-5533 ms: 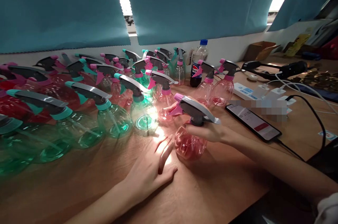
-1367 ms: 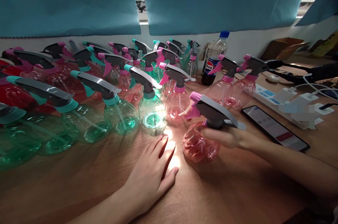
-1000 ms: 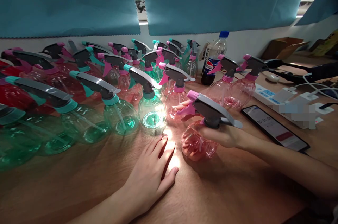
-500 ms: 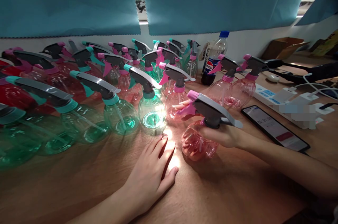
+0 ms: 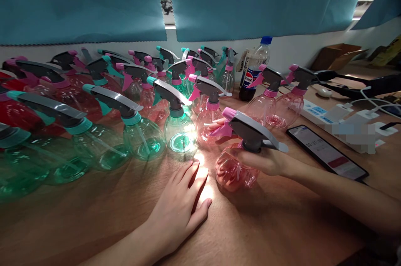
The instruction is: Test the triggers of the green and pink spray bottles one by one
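Observation:
My right hand (image 5: 265, 160) is wrapped round a clear pink spray bottle (image 5: 236, 170) with a grey head and pink trigger. Its fingers pass behind the bottle and show partly through the plastic; some fingertips show by the trigger. The bottle stands upright. My left hand (image 5: 178, 203) lies flat on the wooden table (image 5: 119, 224) to the left of it, fingers stretched out and holding nothing. Just beyond its fingertips stands a green spray bottle (image 5: 179, 134) in bright light. Another pink spray bottle (image 5: 208, 122) is behind the held one.
Several green spray bottles (image 5: 144, 140) line the left, with red and pink ones behind. Two pink spray bottles (image 5: 290, 109) stand at right, near a Pepsi bottle (image 5: 250, 78). A phone (image 5: 326, 153), a white power strip (image 5: 328, 122) with cables and a cardboard box (image 5: 333, 57) lie further right.

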`<state>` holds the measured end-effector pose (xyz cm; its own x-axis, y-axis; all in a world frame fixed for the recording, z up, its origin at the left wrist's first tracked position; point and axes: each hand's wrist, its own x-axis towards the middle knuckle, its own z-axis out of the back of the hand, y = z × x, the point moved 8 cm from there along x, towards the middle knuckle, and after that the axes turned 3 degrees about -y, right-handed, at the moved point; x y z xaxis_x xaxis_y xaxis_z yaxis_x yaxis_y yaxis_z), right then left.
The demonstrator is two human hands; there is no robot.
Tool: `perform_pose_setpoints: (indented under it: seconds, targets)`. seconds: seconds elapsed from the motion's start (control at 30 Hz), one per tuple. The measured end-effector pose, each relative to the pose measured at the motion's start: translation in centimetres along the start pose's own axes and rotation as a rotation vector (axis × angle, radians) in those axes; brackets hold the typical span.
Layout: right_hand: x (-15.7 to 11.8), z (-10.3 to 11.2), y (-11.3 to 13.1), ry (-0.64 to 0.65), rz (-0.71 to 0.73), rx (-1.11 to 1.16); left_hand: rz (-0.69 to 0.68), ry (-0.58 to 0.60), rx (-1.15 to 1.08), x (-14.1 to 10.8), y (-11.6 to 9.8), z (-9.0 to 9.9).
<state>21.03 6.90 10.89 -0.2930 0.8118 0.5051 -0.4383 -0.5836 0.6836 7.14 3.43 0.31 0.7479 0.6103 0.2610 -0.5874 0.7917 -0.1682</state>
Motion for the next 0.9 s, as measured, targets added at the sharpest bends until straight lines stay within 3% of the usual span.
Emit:
perform_pose_setpoints:
  seconds: [0.43,0.9]
  targets:
    - [0.2,-0.1,0.4,0.014,0.047,0.08,0.002,0.008,-0.001,0.0,-0.1,0.1]
    - [-0.5,0.0,-1.0,0.047,-0.034,-0.041,0.001,0.001,-0.016,0.1,-0.2,0.2]
